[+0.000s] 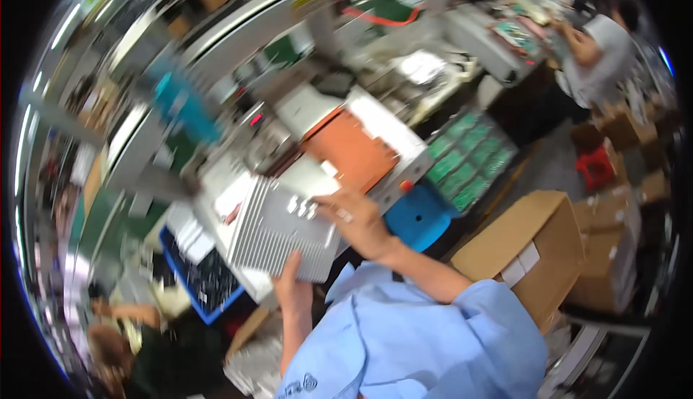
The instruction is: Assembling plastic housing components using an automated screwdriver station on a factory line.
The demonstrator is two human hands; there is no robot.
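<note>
A silver ribbed metal plate, like a finned heat sink, is tilted in front of my chest. My left hand grips its near edge from below, with the thumb over the ribs. Several small pale pieces lie on the smooth part of the plate's face. Right beside them, the bent fingers of my right hand are drawn together over the plate. Whatever those fingertips pinch is too blurred to make out.
Beyond the plate, an orange flat panel lies on a white machine. Blue bin with dark parts stands left; a blue stool and a tray of green circuit boards are right. An open cardboard box is near my right elbow. Co-workers sit at both sides.
</note>
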